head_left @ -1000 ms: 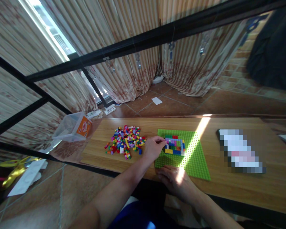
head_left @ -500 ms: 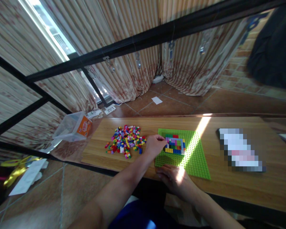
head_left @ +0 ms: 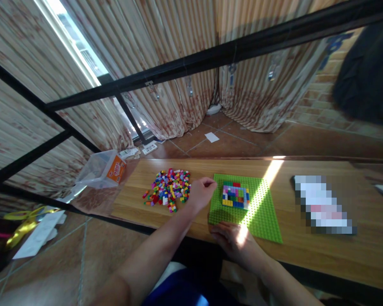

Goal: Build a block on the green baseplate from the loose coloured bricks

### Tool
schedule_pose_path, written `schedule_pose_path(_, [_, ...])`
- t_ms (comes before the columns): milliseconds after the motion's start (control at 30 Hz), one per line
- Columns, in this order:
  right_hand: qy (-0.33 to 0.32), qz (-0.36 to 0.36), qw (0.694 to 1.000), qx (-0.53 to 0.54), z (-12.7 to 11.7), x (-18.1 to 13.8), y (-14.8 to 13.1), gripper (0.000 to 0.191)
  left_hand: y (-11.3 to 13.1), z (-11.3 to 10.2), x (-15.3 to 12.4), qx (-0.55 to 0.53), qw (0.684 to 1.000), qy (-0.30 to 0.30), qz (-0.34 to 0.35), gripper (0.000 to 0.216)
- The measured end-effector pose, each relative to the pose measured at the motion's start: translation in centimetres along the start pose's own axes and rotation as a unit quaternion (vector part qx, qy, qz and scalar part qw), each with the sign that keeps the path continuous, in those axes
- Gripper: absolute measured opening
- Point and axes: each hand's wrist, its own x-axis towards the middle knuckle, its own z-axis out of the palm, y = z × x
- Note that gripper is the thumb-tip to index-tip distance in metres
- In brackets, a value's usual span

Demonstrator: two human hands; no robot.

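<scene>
one baseplate (head_left: 264, 217) — one brick pile (head_left: 171, 188)

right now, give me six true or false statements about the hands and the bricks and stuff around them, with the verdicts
1. The left hand is between the loose bricks and the built bricks. True.
2. The left hand is touching the built bricks. False: a gap shows between them.
3. The right hand is at the near edge of the green baseplate. True.
4. The loose bricks lie right of the baseplate. False: they lie left of it.
5. The clear plastic box bears an orange label. True.
6. The right hand is wholly in shade. False: a strip of bright light crosses it.
</scene>
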Motion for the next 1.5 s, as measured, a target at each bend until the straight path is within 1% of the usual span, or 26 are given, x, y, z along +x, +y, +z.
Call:
schedule_pose_path(100, [0.001, -0.007, 1.0, -0.004, 0.0, 0.0, 0.1, 0.022, -0.8, -2.7, 0.3, 0.021, 0.999, 0.025, 0.021, 0.013])
schedule_pose_path(167, [0.0, -0.012, 1.0, -0.007, 0.0, 0.0, 0.1, 0.022, -1.4, -4.2, -0.1, 0.044, 0.999, 0.014, 0.024, 0.015])
schedule_pose_path(233, [0.002, -0.014, 1.0, -0.011, 0.0, 0.0, 0.1, 0.023, -2.0, -5.0, -1.1, 0.082, 0.996, -0.011, 0.04, 0.017])
schedule_pose_path(300, [0.01, -0.014, 1.0, -0.015, 0.0, 0.0, 0.1, 0.023, -2.5, -5.1, -2.2, 0.136, 0.988, -0.033, 0.07, 0.016])
schedule_pose_path(367, [0.016, -0.013, 1.0, -0.019, 0.0, 0.0, 0.0, 0.024, -2.7, -4.7, -3.2, 0.19, 0.975, -0.053, 0.103, 0.014])
schedule_pose_path(467, [0.012, -0.009, 1.0, -0.023, 0.0, 0.0, 0.0, 0.025, -2.6, -3.9, -3.9, 0.254, 0.954, -0.082, 0.137, 0.012])
schedule_pose_path(567, [0.0, -0.006, 1.0, -0.029, 0.0, 0.0, 0.1, 0.024, -2.3, -3.5, -3.9, 0.3, 0.937, -0.106, 0.144, 0.014])
schedule_pose_path(700, [-0.004, -0.002, 1.0, -0.03, 0.0, -0.1, 0.3, 0.023, -2.2, -3.2, -3.8, 0.32, 0.931, -0.116, 0.132, 0.015])
schedule_pose_path(833, [-0.004, -0.008, 1.0, -0.029, 0.0, 0.0, 0.3, 0.023, -2.4, -3.1, -4.2, 0.305, 0.939, -0.108, 0.121, 0.013])
schedule_pose_path(1067, [0.004, -0.015, 0.999, -0.034, 0.1, 0.0, 0.4, 0.021, -2.7, -3.0, -4.3, 0.231, 0.966, -0.071, 0.094, 0.011])
schedule_pose_path(1167, [0.006, -0.012, 1.0, -0.027, 0.2, 0.0, 0.5, 0.021, -2.2, -3.0, -4.2, 0.181, 0.975, -0.061, 0.111, 0.014])
schedule_pose_path(1267, [0.008, -0.012, 1.0, -0.018, 0.2, -0.1, 0.3, 0.022, -1.6, -2.9, -4.2, 0.14, 0.981, -0.066, 0.12, 0.014])
schedule_pose_path(1367, [0.007, -0.012, 1.0, -0.014, 0.0, -0.1, 0.2, 0.022, -1.4, -2.8, -4.1, 0.116, 0.986, -0.069, 0.097, 0.013])
schedule_pose_path(1500, [0.002, -0.011, 1.0, -0.018, 0.0, 0.0, 0.3, 0.021, -1.7, -2.4, -4.1, 0.068, 0.993, -0.077, 0.063, 0.01])
